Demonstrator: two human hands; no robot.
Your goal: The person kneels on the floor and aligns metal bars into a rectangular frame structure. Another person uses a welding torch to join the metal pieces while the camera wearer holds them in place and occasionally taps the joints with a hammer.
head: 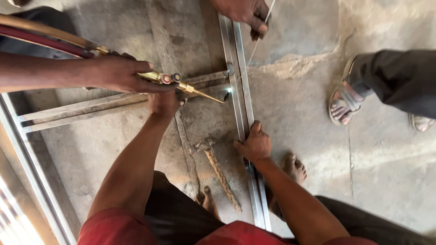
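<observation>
down by the bare feet, a hammer (218,170) lies on the concrete floor (386,172). just beyond, the right hand (254,144) presses flat, fingers together, on the long steel channel (243,104). the left hand (164,102) grips the cross bar (113,102), fingers closed over it. farther on, a co-worker's hand (122,72) aims a brass torch (190,87) at the joint (232,90); another hand (243,12) feeds a filler rod (259,38). heat could creep along the metal and burn both hands.

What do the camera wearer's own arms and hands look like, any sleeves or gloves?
Both arms are bare from the short red sleeves down. The left hand and the right hand wear no gloves, and no rings, watch or bands show on either. The hands entering from the left edge and the top belong to other people.
</observation>
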